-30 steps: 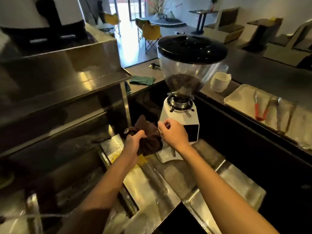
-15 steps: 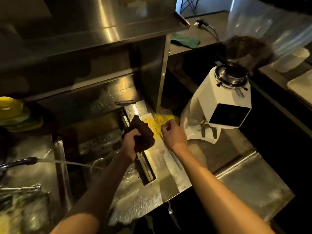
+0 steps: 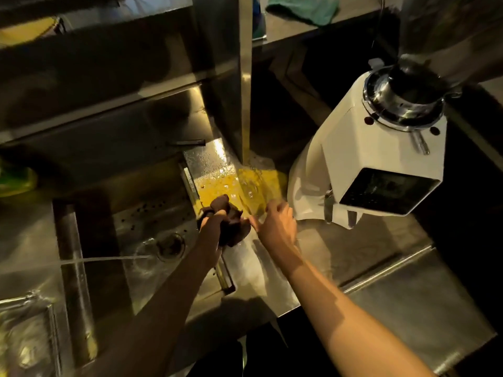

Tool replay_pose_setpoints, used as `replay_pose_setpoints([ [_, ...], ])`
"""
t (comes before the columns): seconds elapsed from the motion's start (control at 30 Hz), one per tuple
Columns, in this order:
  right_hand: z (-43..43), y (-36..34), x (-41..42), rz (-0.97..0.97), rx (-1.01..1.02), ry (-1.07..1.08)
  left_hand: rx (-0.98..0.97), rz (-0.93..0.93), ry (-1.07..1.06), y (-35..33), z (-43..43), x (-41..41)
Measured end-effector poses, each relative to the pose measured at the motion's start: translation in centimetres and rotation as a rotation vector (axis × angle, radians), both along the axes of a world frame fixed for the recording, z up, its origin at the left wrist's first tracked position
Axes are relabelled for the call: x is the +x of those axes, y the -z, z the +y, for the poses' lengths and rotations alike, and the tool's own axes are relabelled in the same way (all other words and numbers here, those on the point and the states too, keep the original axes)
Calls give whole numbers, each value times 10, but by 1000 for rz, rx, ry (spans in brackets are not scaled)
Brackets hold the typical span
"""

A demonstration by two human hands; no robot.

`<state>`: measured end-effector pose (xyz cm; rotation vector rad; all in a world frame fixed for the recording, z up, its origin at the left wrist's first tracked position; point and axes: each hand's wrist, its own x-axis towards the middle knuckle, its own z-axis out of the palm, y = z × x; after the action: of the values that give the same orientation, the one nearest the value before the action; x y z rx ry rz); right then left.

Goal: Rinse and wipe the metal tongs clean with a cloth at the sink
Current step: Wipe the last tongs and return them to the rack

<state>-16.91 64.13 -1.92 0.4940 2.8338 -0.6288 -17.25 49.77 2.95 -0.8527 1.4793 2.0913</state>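
Note:
My left hand is closed around a bunched dark brown cloth at the right rim of the steel sink. My right hand hovers just right of the cloth over the wet counter, fingers loosely curled and holding nothing I can make out. A thin stream of water runs from the left across the sink toward the drain. No metal tongs are in view.
A white coffee grinder stands on the counter right of my hands. A yellow wet patch lies behind the cloth. A green cloth rests on the upper shelf. A steel post rises behind the sink corner.
My view has tipped down from the counter and grinder to the sink. Both hands moved down with the brown cloth to the sink's right rim; the tray with tongs has left view.

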Motion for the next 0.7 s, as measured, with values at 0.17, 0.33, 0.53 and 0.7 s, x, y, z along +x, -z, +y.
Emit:
replay_pose_setpoints([
  [0.17,10,16,1,-66,58,-81,160,-133,-102,18,-7,-3],
  [0.33,7,2,-5,-63,-87,-73,312,-109,-285,2,-16,-1],
  [0.53,-9,-13,-5,-11,-282,-291,337,-35,-380,-6,-60,10],
  [0.7,-62,-14,-5,-60,-469,-488,349,-64,-519,-5,-121,34],
])
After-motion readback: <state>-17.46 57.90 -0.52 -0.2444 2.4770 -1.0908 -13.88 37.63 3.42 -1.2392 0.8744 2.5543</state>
